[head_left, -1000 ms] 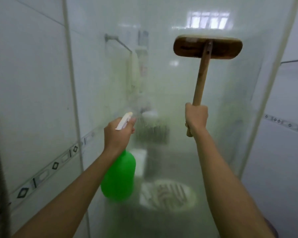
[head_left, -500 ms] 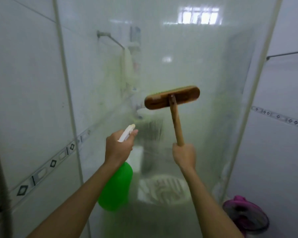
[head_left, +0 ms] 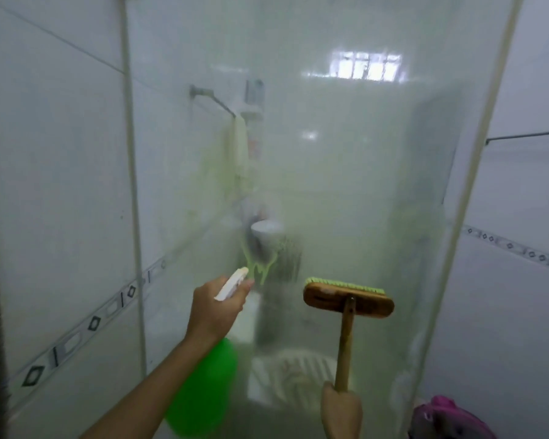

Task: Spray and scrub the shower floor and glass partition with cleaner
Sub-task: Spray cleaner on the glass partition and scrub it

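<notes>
While the left hand point(head_left: 214, 307) holds the green spray bottle point(head_left: 203, 391), nozzle aimed at the glass partition point(head_left: 346, 185), the right hand point(head_left: 341, 408) has its grip closed round the scrub brush point(head_left: 347, 301) handle. Green cleaner point(head_left: 260, 267) runs down the glass just left of the brush. Step in hand: spraying the partition. Next: scrub across the drips. Shower floor not judged.

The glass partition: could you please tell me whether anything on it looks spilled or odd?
Yes: green cleaner runs down the glass in drips just beyond the spray bottle nozzle, not yet scrubbed. The brush is beside it. The rest is evenly hazy.
</notes>
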